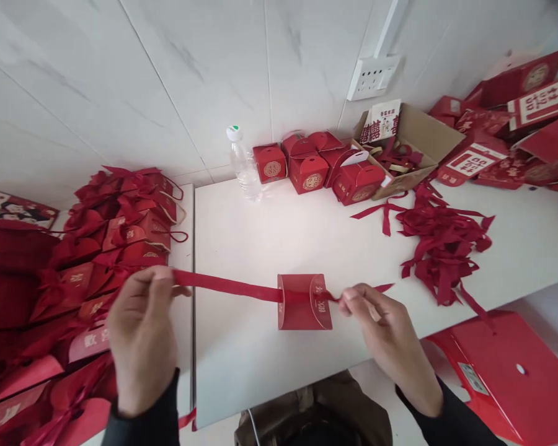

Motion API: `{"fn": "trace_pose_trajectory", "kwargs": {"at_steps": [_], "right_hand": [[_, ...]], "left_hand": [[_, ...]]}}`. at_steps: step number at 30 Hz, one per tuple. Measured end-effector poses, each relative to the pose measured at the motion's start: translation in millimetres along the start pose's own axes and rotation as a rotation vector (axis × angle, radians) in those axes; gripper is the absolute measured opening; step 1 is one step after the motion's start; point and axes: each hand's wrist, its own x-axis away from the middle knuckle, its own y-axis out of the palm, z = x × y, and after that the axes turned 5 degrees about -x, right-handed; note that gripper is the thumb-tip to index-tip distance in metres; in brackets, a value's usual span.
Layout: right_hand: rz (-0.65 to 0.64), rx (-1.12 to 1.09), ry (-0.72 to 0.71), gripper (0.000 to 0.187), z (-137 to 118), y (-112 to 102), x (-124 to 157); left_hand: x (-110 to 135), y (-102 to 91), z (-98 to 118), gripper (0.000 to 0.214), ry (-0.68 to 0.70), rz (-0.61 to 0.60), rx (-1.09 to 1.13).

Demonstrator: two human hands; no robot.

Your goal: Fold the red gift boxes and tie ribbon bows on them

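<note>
A small red gift box lies on the white table in front of me. A red ribbon runs through its top, stretched out to both sides. My left hand pinches the ribbon's left end, well to the left of the box. My right hand pinches the ribbon just right of the box, with a short tail sticking out past the fingers. Both hands are closed on the ribbon and hold it taut.
A heap of finished red boxes fills the left side. A water bottle and several red boxes stand at the wall. A cardboard carton and loose ribbons lie at right. A red stool stands below right.
</note>
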Motion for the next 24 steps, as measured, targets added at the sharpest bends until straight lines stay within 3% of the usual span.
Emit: {"fn": "trace_pose_trajectory", "kwargs": {"at_steps": [3, 5, 6, 8, 10, 14, 18, 20, 24], "right_hand": [[-0.126, -0.159, 0.279, 0.062, 32.1, -16.3, -1.2], [-0.189, -0.312, 0.482, 0.066, 48.0, -18.3, -6.6], [-0.199, -0.376, 0.557, 0.066, 53.0, -17.0, -9.8], [-0.200, -0.459, 0.634, 0.063, 57.5, -11.3, -15.9], [-0.213, -0.495, 0.632, 0.057, 56.6, -3.9, -21.4], [-0.245, -0.523, 0.498, 0.047, 48.4, 6.9, -29.5], [-0.192, -0.526, 0.376, 0.045, 39.7, 7.4, -31.4], [-0.164, -0.500, 0.378, 0.043, 37.1, 6.1, -28.8], [-0.196, -0.421, 0.422, 0.045, 38.1, 7.8, -22.5]], "left_hand": [[-3.6, -11.5, -11.8, 0.010, -0.003, 0.162, -0.142], [17.8, -7.5, -20.4, 0.014, -0.019, 0.129, -0.257], [33.2, -2.3, -24.6, 0.023, -0.072, 0.047, -0.253], [65.6, 12.4, -31.4, 0.049, -0.177, -0.421, -0.114], [90.7, 29.5, -33.7, 0.055, -0.259, -0.633, -0.057], [101.9, 57.3, -20.8, 0.054, -0.314, -0.547, 0.047], [87.8, 71.1, -0.9, 0.038, -0.101, -0.568, 0.297], [84.0, 74.5, 5.0, 0.030, -0.069, -0.529, 0.378], [85.6, 76.3, 9.0, 0.027, -0.138, -0.419, 0.532]]}}
